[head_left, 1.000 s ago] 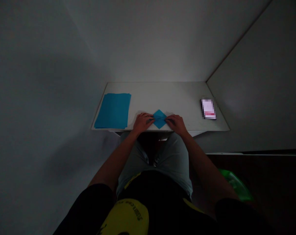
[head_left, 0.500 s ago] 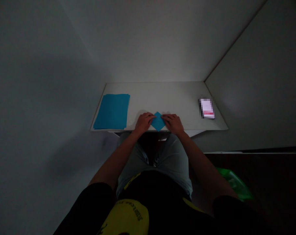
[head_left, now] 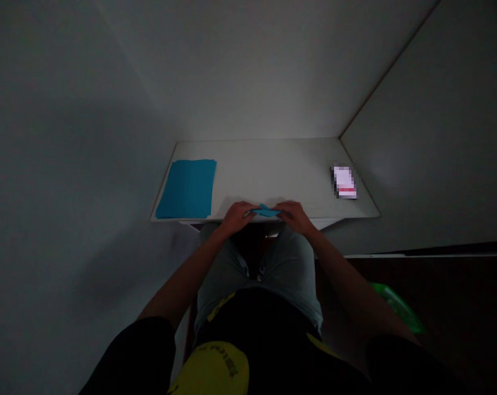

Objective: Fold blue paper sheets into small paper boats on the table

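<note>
Left hand [head_left: 237, 217], right hand [head_left: 294, 216], both nearly closed: I'm pinching opposite ends of the folded blue paper [head_left: 267, 212] by the near edge of the counter [head_left: 269, 170], risking a skewed fold if pulling unevenly, a drop if gripping slackly.

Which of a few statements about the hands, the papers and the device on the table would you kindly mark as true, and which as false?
1. The left hand and right hand both hold the small paper. True.
2. The small paper is red. False: it is blue.
3. The stack lies at the left end of the table. True.
4. The right hand rests on the stack. False: it is at the small paper, apart from the stack.
5. The device lies to the right of both hands. True.
6. The device lies on top of the stack. False: it lies near the table's right end.
</note>
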### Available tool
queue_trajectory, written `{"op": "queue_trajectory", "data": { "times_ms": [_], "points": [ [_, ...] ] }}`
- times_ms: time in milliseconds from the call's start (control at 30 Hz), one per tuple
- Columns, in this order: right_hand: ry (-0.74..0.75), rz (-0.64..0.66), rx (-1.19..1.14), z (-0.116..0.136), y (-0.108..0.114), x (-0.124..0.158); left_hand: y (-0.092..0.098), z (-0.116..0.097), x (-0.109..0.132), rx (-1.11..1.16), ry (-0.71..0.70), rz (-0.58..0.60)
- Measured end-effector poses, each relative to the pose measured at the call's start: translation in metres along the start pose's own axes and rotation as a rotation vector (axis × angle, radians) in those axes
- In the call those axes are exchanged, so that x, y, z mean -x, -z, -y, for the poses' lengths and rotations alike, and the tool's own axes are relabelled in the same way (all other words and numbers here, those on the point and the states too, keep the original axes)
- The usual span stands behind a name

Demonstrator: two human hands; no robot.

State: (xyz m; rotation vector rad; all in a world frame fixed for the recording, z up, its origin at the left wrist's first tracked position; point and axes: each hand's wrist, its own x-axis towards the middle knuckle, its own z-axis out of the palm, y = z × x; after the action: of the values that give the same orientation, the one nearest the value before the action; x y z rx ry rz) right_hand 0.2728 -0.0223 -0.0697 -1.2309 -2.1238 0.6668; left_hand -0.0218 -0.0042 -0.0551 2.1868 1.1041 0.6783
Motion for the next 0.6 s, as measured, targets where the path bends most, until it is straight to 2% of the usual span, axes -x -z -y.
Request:
{"op": "queue_trajectory", "data": {
  "times_ms": [167, 267, 467, 600],
  "points": [
    [-0.190, -0.205, -0.337, 0.001, -0.001, -0.032, 0.001, -0.002, -0.038, 0.336, 0.168, -0.197],
    [-0.222, -0.290, -0.452, -0.006, -0.006, -0.047, -0.005, 0.004, -0.050, 0.440, 0.224, -0.239],
    [-0.280, -0.294, -0.475, -0.019, -0.015, -0.047, -0.013, 0.010, -0.041, 0.295, 0.159, -0.153],
    [-0.267, -0.309, -0.434, -0.019, -0.019, -0.046, -0.017, 0.007, -0.043, 0.283, 0.216, -0.215]
  ]
}}
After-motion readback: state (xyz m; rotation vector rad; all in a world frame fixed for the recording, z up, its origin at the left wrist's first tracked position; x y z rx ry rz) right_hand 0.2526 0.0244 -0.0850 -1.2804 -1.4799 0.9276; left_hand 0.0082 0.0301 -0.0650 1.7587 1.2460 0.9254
